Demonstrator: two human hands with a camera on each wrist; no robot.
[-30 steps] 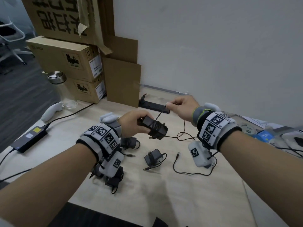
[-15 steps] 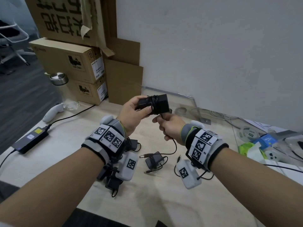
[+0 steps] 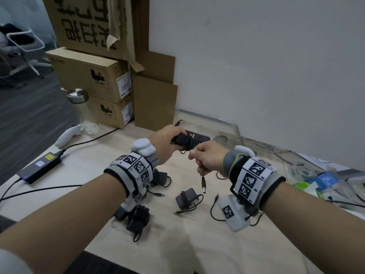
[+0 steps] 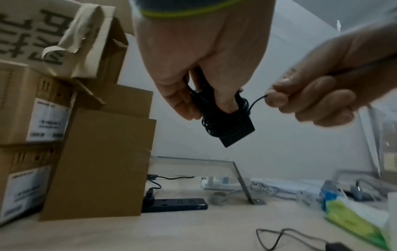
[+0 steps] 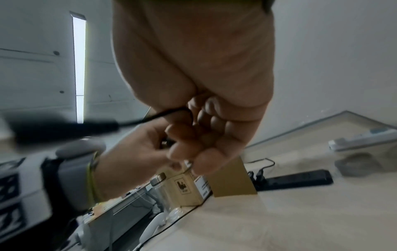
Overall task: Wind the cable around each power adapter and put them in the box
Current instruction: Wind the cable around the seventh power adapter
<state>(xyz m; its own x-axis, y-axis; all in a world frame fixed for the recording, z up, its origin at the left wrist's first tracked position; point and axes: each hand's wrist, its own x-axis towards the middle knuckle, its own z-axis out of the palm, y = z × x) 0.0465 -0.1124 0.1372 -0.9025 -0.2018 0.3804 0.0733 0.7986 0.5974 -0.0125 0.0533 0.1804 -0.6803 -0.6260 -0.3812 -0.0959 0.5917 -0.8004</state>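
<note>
On the desk [image 3: 197, 244], close to the near edge, lie a few black adapters [image 3: 186, 197] with loose wires. Above them the right hand [image 3: 209, 160] pinches a thin black cable [image 3: 201, 176], and its plug hangs down. Just past it the left hand [image 3: 167, 143] grips a black power adapter [image 3: 182, 139] with cable wound round it, held up in the air. At the far edge stand brown boxes [image 3: 92, 76] and a black power strip [image 3: 199, 137].
</note>
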